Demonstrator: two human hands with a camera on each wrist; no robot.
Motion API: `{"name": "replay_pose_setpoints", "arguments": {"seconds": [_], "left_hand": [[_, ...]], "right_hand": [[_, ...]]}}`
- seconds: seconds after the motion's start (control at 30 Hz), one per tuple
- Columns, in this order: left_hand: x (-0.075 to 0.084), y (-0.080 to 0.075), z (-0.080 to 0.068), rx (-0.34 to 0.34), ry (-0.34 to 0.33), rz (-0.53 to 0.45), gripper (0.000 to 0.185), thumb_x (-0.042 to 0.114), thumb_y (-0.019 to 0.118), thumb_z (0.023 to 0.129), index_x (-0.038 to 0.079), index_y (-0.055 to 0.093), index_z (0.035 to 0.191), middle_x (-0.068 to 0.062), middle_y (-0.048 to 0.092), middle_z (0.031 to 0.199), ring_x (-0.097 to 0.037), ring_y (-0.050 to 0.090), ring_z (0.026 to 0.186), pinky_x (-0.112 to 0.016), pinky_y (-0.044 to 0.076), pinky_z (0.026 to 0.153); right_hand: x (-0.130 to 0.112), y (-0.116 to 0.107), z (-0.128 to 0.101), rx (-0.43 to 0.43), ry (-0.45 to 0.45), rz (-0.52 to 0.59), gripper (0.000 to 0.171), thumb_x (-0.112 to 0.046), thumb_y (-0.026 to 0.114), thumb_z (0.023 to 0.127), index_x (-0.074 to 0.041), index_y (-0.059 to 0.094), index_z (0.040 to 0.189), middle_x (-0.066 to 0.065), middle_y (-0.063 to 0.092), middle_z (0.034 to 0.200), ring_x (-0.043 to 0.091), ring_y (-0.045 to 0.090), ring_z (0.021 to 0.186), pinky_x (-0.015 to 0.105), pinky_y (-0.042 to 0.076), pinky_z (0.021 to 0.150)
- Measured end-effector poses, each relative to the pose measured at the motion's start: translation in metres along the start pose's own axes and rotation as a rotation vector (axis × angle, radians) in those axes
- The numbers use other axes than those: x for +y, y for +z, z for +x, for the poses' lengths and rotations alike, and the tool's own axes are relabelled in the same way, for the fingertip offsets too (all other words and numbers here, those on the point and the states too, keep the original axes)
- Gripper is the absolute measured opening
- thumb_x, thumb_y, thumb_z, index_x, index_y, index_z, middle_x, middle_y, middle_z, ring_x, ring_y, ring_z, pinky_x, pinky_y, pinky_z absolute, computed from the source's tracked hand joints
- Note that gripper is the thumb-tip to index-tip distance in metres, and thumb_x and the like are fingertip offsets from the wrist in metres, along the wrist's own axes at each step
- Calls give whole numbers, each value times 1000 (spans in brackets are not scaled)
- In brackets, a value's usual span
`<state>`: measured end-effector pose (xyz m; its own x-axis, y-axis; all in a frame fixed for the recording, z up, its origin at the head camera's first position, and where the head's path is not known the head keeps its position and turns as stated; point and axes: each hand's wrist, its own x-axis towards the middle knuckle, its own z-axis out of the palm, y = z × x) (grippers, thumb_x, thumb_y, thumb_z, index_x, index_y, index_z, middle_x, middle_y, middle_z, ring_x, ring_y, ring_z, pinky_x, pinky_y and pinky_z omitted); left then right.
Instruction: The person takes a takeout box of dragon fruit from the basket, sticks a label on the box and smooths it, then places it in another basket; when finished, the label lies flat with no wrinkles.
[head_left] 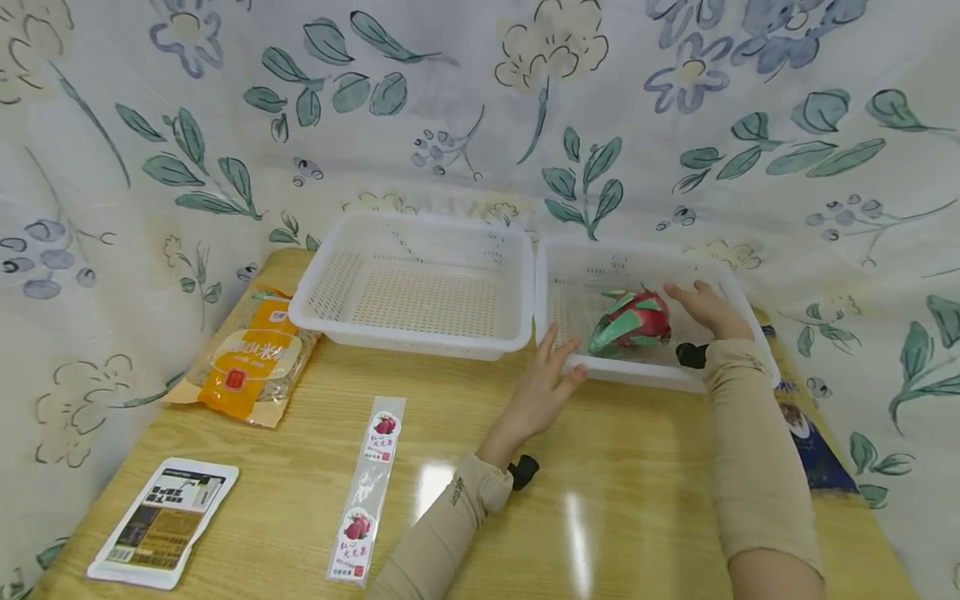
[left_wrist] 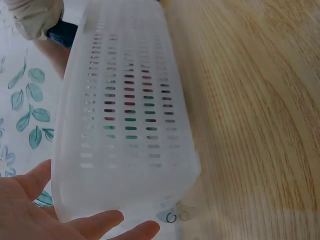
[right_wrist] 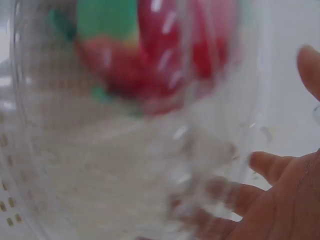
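A red dragon fruit [head_left: 637, 323] with green scales sits in a clear plastic container [right_wrist: 100, 155] inside the right white basket [head_left: 637, 377]. My right hand [head_left: 708, 310] reaches over the basket, at the right side of the container. In the right wrist view its fingers are extended, some seen through or against the clear plastic; exact contact is blurred. My left hand [head_left: 534, 396] is at the basket's front left corner with fingers spread. In the left wrist view, thumb and fingers lie on either side of that corner.
A second white basket [head_left: 412, 342] adjoins on the left. An orange-labelled food bag [head_left: 247, 358], a strip of dragon fruit stickers [head_left: 367, 492] and a white pouch [head_left: 165, 523] lie on the wooden table [head_left: 300, 467]. A dark blue bag [head_left: 813, 442] is at the right edge.
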<state>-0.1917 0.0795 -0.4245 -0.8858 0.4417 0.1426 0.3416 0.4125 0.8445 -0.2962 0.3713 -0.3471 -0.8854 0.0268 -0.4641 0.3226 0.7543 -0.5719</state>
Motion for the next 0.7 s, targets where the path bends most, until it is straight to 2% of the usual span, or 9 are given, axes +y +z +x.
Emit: {"name": "replay_pose_setpoints", "arguments": {"seconds": [0.13, 0.27, 0.4, 0.47, 0.57, 0.7], "left_hand": [[-1, 5, 0, 21, 8, 7, 112, 87, -1, 75, 12, 32, 152, -11, -1, 165, -45, 25, 144, -68, 30, 107], [-2, 8, 0, 40, 9, 8, 113, 87, -2, 75, 12, 34, 151, -10, -1, 165, -45, 27, 143, -68, 33, 105], [-3, 10, 0, 52, 7, 11, 111, 87, -1, 76, 14, 35, 150, -8, -3, 165, -45, 29, 142, -67, 34, 105], [-3, 11, 0, 59, 8, 13, 110, 87, -1, 76, 14, 35, 150, -8, -3, 165, -45, 29, 142, -67, 34, 105], [-2, 10, 1, 65, 11, 13, 110, 86, -1, 77, 14, 36, 150, -8, -2, 165, -45, 27, 143, -67, 33, 106], [-3, 11, 2, 61, 11, 14, 110, 86, -2, 76, 14, 37, 149, -7, -1, 165, -43, 26, 144, -66, 33, 106]], "right_hand": [[16, 0, 6, -50, 38, 25, 96, -57, 29, 98, 6, -25, 145, 35, -22, 152, 57, 4, 141, 64, 17, 115], [27, -1, 12, -79, 40, 54, 99, -59, 29, 97, 8, -25, 145, 36, -20, 153, 55, 15, 141, 57, 26, 115], [33, -3, 15, -134, 44, 82, 100, -62, 28, 96, 11, -18, 146, 39, -8, 153, 51, 20, 142, 53, 31, 115], [34, -4, 16, -175, 48, 91, 100, -63, 27, 96, 12, -17, 146, 42, -2, 152, 50, 21, 142, 53, 29, 116], [40, -6, 22, -229, 57, 116, 102, -66, 26, 94, 11, -18, 146, 41, -4, 153, 49, 13, 145, 54, 22, 118], [50, -8, 29, -318, 58, 125, 104, -70, 22, 92, 7, -23, 145, 37, -17, 152, 50, -4, 145, 58, 10, 119]]}}
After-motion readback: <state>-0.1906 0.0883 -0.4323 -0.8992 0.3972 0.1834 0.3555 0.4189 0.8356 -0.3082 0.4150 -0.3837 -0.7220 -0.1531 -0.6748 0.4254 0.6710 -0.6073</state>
